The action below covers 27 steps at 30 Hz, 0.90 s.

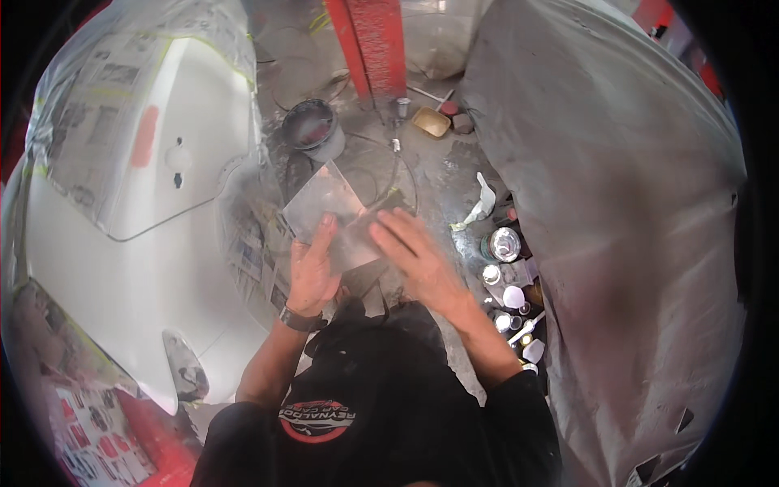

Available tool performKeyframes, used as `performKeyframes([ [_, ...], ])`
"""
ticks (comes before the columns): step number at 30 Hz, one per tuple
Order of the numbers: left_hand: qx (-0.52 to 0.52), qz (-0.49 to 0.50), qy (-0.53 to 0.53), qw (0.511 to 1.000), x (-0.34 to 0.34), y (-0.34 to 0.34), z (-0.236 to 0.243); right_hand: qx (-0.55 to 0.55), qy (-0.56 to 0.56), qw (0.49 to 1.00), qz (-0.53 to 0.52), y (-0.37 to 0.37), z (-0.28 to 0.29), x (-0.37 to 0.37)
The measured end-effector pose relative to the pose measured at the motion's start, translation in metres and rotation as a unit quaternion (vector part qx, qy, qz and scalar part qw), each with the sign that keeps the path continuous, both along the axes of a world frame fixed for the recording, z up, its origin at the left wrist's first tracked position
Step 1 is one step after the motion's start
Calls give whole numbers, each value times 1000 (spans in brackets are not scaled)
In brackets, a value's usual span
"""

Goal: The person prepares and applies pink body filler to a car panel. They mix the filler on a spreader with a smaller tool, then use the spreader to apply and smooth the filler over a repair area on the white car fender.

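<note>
holding a flat grey sheet (329, 203) out in front of the chest, a person in a black shirt (381, 414) stands on a paint-spattered concrete floor (438, 174) between two masked car bodies. the left hand (312, 272), with a dark watch (299, 320) at the wrist, grips the sheet's lower edge, thumb up on its face and fingers (324, 235) curled shut around it from beneath. the right hand (414, 256) lies flat and open on the sheet's right part, fingers (389, 235) stretched out toward the left and closed on nothing. the sheet, roughly square and dull with a smeared surface, is tilted with one corner pointing away from the person, above the floor and just beside the left-hand car. that white car panel (162, 268) is taped over with newspaper (97, 122) and clear plastic film. on the right a large body is wrapped in grey plastic sheeting (625, 211). at its foot stand a cluster of small cans and bottles (507, 276), one with a shiny round lid. farther off on the floor sit a dark bucket (312, 130), a yellow tray (430, 122) and the base of a red post (377, 45).
</note>
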State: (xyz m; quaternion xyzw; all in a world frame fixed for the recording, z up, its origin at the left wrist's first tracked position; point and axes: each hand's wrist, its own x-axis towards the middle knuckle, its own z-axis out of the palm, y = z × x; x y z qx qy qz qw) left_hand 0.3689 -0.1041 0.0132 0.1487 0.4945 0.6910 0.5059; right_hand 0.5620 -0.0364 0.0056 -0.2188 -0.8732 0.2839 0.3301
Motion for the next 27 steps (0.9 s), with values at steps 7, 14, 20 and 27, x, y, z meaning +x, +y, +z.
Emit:
performKeyframes([
  [7, 51, 11, 369, 928, -29, -50, -1, -136, -119, 984, -5, -16, -55, 19],
  [14, -20, -98, -70, 992, -36, -107, 4, -621, 515, 576, -128, -58, -77, -14],
  [20, -18, -189, -73, 979, -70, -179, -15, -675, 504, 534, -78, -133, -63, -66],
  [27, -1, -210, -83, 974, -123, -257, -40, -669, 491, 555, -45, -245, -101, -101],
])
